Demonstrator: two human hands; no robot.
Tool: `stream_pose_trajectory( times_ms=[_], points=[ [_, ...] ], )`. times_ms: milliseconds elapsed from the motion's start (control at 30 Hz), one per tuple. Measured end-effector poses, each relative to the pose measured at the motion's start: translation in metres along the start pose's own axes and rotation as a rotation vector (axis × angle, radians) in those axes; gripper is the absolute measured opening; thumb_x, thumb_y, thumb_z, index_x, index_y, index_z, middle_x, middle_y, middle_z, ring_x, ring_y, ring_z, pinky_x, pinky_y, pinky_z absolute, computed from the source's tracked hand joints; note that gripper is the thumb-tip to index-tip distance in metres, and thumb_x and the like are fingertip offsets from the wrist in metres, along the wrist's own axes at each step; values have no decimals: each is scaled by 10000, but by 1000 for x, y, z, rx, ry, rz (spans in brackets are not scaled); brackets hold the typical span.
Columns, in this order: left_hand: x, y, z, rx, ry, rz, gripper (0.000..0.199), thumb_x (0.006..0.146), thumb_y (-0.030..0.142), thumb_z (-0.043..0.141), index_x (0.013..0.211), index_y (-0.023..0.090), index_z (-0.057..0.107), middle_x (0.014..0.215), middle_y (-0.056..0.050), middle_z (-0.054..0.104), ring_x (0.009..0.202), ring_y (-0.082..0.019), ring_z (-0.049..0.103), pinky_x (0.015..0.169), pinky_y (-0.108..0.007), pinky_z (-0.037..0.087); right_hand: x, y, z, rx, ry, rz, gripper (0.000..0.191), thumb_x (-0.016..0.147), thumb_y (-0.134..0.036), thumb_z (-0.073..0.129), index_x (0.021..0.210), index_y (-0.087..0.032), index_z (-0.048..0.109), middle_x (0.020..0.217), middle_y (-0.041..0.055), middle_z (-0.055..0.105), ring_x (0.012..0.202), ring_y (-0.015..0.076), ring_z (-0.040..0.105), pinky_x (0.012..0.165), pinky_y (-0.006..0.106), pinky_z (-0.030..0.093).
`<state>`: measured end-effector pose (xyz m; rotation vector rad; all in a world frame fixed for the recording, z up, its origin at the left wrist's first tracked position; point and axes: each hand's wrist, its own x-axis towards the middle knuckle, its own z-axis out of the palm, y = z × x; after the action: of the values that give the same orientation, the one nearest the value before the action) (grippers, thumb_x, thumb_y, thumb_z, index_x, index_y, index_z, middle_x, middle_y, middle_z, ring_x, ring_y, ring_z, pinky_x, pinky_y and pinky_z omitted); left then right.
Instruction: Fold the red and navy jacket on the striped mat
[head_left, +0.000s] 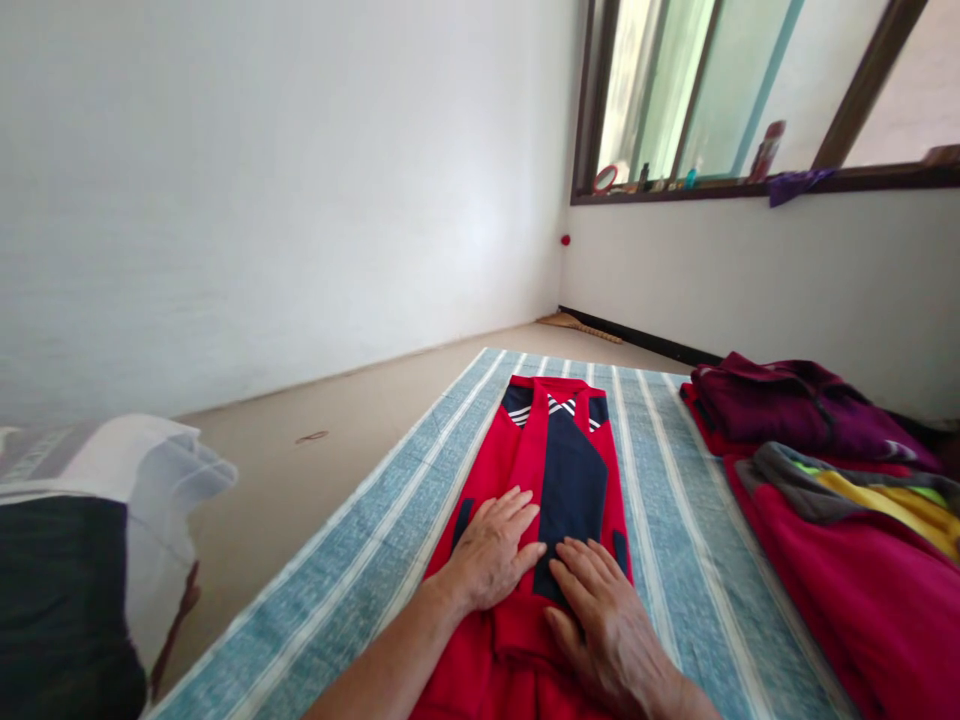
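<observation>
Both bare hands lie flat and open, holding nothing: the left hand (491, 550) and the right hand (607, 620), fingers spread, press on a folded red and navy shirt (571, 490) centred on a blue-striped mat (697, 600). Folded maroon and red clothes (799, 400) are piled along the mat's right edge. Farther off, a bottle (766, 150) stands on the windowsill (885, 180), its label too small to read.

Red shirt (499, 450) cut off below, windowsill items (643, 178) too small to tell
</observation>
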<state>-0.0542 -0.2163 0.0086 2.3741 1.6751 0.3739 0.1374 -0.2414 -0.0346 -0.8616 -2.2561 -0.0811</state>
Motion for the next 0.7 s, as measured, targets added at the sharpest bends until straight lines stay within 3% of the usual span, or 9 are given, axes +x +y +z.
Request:
stream_pose_trajectory(
  times_ms=[700],
  points=[
    [-2, 1, -2, 17, -14, -14, 466, 875, 362, 507, 1312, 200, 508, 1447, -92, 419, 1364, -251, 324, 1116, -468, 290, -3, 4, 12, -16, 92, -26, 300, 809, -197, 530, 1090, -159, 629, 1127, 107, 661, 1075, 276, 602, 920, 478, 513]
  ],
)
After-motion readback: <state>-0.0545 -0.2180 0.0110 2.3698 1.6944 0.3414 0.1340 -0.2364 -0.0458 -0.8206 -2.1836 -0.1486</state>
